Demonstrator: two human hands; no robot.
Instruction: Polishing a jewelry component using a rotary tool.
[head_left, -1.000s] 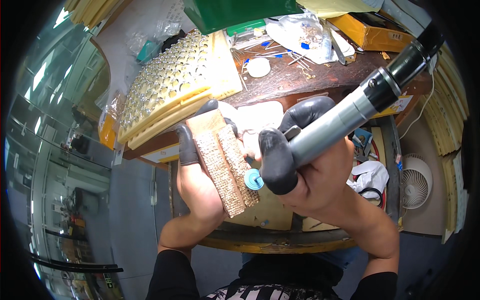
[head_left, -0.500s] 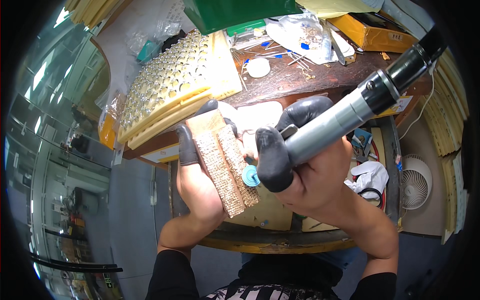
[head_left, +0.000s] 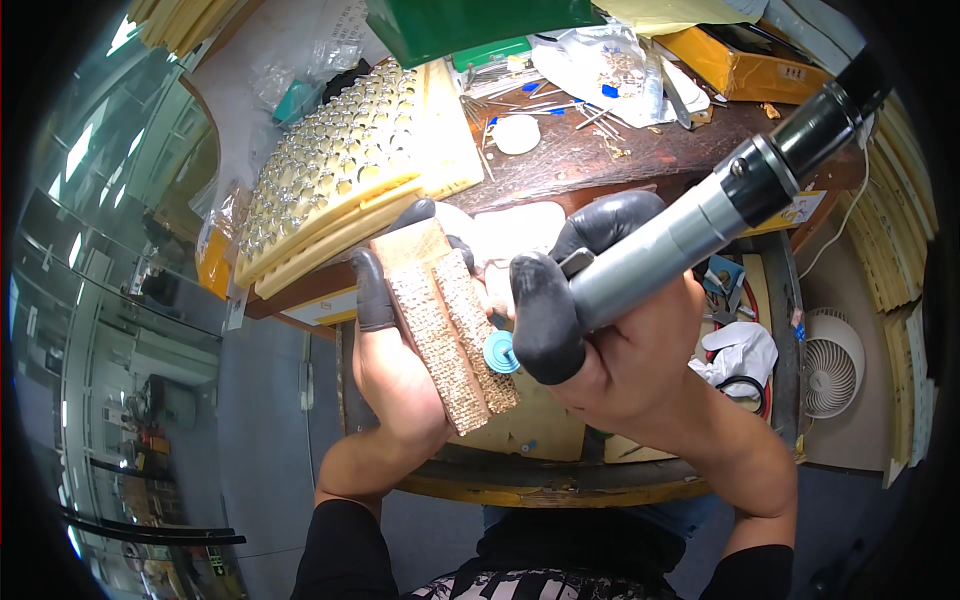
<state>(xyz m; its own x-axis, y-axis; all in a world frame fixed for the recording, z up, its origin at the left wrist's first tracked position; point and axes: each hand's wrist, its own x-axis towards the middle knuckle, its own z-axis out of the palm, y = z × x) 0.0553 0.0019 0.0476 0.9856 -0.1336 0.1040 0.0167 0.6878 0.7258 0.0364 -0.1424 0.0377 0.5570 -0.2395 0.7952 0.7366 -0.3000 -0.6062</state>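
Observation:
My left hand, with black finger covers, is wrapped round a wooden block whose top carries two long rows of gold-coloured, textured links or strips. In my right hand, also in black finger covers, is a grey rotary handpiece, slanting up to the far right. A small light-blue polishing disc sits at the handpiece's working end, against or very close to the right-hand gold row. From this angle I cannot tell whether it touches. The fingers under the block are partly hidden.
A cream tray of shiny ring-like pieces lies at far left. Thin tool bits, a white round disc and a green bin occupy the bench. An open drawer lies below my hands. A white fan stands right.
Almost nothing differs. Both hands, the block and the handpiece hold nearly the same positions, with only a very slight shift.

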